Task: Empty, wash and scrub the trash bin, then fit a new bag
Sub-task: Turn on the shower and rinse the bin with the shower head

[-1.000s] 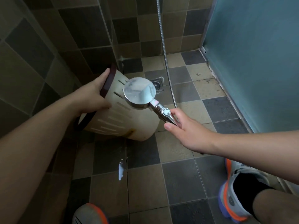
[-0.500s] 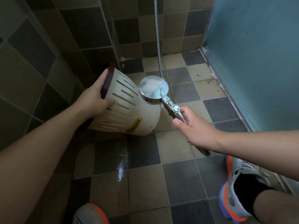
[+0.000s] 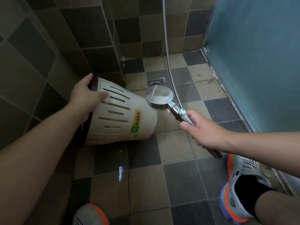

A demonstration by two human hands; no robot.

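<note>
- The left hand (image 3: 84,96) grips the dark rim of the trash bin (image 3: 120,117), thumb over the slotted side, holding it tipped with its base toward the floor drain (image 3: 156,82).
- The right hand (image 3: 201,129) is closed around the shower head (image 3: 159,97) handle.
- Since a second ago the bin has turned, bringing its yellow-green label (image 3: 136,120) up, and the head has shifted off its side toward the base.
- No spray is visible, so rinsing looks paused or barely begun; scrubbing and bagging remain.

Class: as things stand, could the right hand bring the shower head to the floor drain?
Probably yes: the right hand grips the shower head, which hangs just above the drain; nothing lies between, and the hose looks slack.
</note>
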